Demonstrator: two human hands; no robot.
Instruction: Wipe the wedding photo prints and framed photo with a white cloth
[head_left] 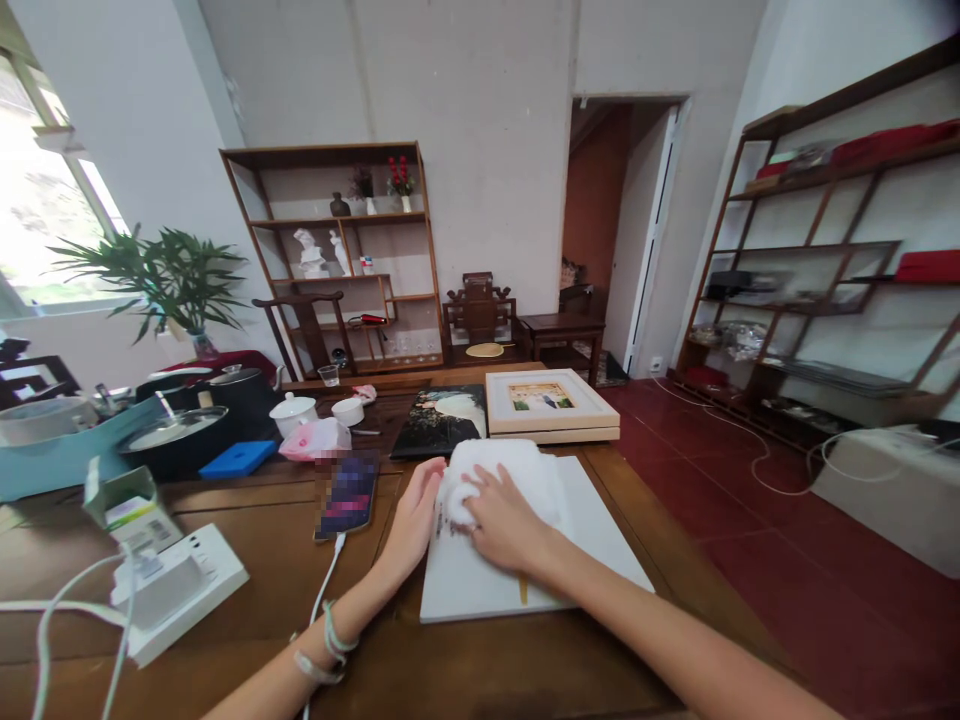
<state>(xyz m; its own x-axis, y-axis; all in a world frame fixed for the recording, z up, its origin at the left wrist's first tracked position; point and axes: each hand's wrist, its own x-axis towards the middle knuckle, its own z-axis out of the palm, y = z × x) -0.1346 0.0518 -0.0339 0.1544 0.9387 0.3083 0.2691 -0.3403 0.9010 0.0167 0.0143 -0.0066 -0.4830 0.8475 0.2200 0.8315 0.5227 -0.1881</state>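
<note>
A thin white board [600,530] lies on the wooden table in front of me, with dark marks near its left side and a yellowish-brown strip near its front edge. Across its far part lies a bunched, fluffy white cloth [525,470]. My right hand [499,515] presses down on the cloth, its fingers bent around a raised white fold. Beside the board's left edge is my left hand [416,510], fingers stretched out and close to the cloth, holding nothing. Whether its fingertips touch the board I cannot tell.
Behind the board lie a dark picture panel [439,420] and stacked light-wood frames [555,405]. Left stand a phone [349,495] on a charging cable, a white power strip [184,590], an open small box [131,505], a blue block [238,458], white cups and dark pots.
</note>
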